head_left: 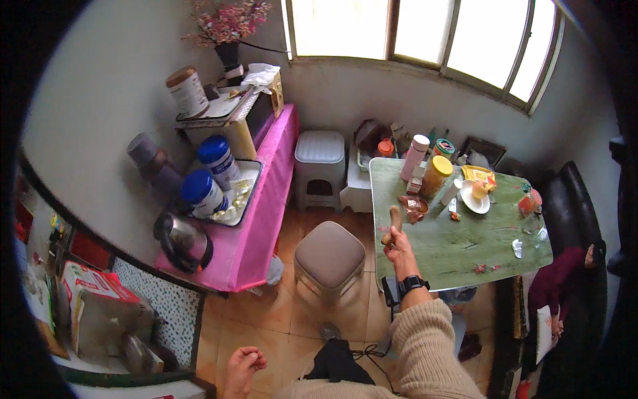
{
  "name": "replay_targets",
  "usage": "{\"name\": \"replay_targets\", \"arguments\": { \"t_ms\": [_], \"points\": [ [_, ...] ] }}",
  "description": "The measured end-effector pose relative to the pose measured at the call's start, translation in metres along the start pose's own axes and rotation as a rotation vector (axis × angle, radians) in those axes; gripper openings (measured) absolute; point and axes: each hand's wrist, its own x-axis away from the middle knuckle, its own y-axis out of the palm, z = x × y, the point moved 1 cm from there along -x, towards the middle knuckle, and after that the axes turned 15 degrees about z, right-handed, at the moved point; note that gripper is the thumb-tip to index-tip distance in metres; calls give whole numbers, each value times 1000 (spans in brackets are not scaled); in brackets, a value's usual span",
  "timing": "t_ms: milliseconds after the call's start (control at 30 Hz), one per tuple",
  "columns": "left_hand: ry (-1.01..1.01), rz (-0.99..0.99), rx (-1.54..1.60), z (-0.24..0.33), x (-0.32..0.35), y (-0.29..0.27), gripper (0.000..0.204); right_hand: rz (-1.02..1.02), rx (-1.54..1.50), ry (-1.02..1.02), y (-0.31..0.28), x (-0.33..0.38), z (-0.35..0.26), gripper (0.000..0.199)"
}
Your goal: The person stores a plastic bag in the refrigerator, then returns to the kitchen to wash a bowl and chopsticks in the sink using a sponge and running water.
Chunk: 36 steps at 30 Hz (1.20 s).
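Note:
My right hand (397, 247) reaches over the near left corner of the green table (442, 246), a dark watch on its wrist. Its fingers are closed on a brown elongated thing (395, 217), whose kind I cannot make out. Just beyond lies a reddish-brown plastic packet (413, 208). Low in the picture, my left hand (244, 366) hangs above the tiled floor with its fingers curled in, and nothing shows in them.
A jar with a yellow lid (436, 174), a pink bottle (415, 157) and a white bowl (475, 197) crowd the table's far side. A padded stool (329, 254) stands left of it. Along the left wall, a pink-covered table (256, 233) bears a kettle (184, 242) and blue-lidded cans (218, 158).

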Motion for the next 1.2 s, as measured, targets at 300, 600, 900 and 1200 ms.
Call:
{"name": "replay_targets", "arguments": {
  "t_ms": [300,600,900,1200],
  "points": [
    [-90,44,-170,25,-37,73,18,-89,146,-92,52,-92,-22,16],
    [-130,63,-176,49,-48,84,22,106,203,-103,39,-136,-37,15],
    [-123,47,-134,56,-65,58,22,326,278,-276,48,-161,-34,25],
    [-59,30,-3,77,-73,-41,22,-81,171,-277,135,42,72,52]
  ]
}}
